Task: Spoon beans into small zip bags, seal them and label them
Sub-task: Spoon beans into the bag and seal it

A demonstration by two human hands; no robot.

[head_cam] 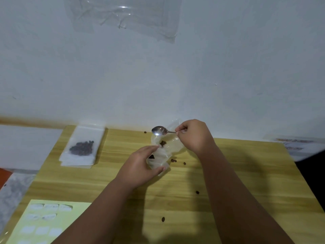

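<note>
My left hand [140,164] grips a small clear zip bag [161,160] near the middle of the wooden table [246,173], with a few dark beans [151,156] inside it. My right hand [194,136] pinches the handle of a metal spoon [159,130]; its bowl looks empty and hovers over a larger clear plastic bag [171,143] holding a small clump of beans [162,143]. A filled zip bag of beans [82,147] lies on a stack of bags at the back left. A yellow label sheet [44,222] lies at the front left.
Loose beans are scattered on the table: two [173,160] beside the bags, one [197,192] and another [163,219] nearer me, one [145,132] by the wall. A white wall stands right behind the table. Papers [295,143] lie at the far right.
</note>
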